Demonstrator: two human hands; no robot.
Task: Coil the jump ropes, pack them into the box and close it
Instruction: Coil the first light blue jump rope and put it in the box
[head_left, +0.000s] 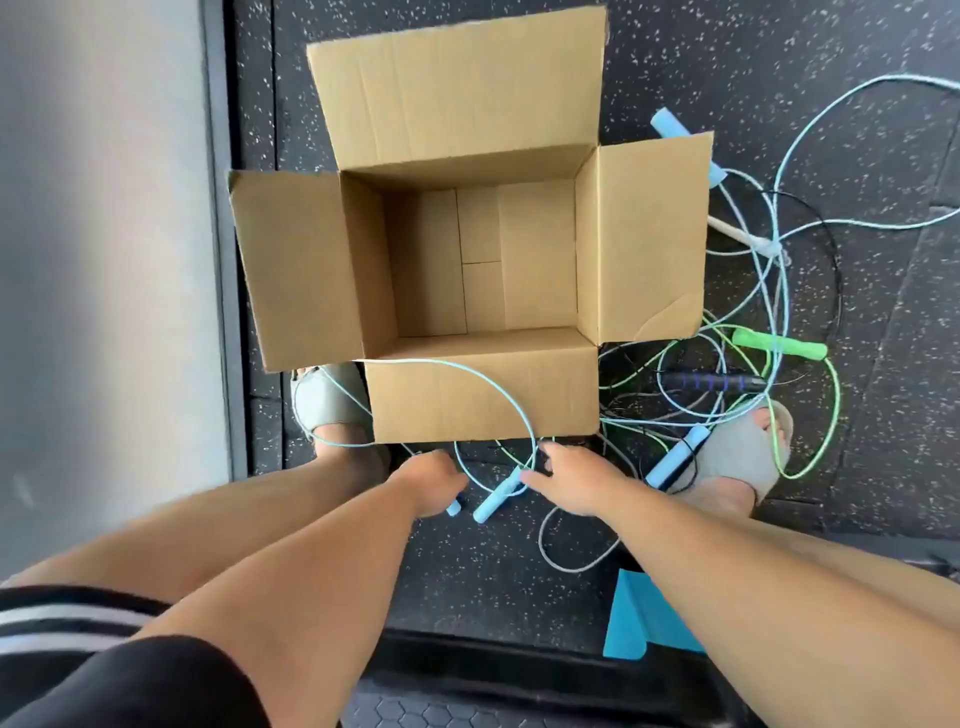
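An open, empty cardboard box (483, 402) stands on the floor with all its flaps spread. A light blue jump rope cord (470, 370) loops over the near flap down to my hands. My left hand (434, 483) grips one light blue handle (453, 508), of which only the end shows. My right hand (571, 483) hovers with fingers spread, its thumb by the rope's other light blue handle (493, 501), which lies on the floor. Tangled ropes lie right of the box: a green handle (779, 344), a black handle (711, 383) and another light blue handle (675, 462).
My feet in grey slippers (327, 400) (743, 452) flank the box's near flap. A grey wall (104, 260) runs along the left. A pale handle (737, 234) and a further light blue handle (670, 122) lie behind the right flap. A blue mat (639, 623) sits near my right leg.
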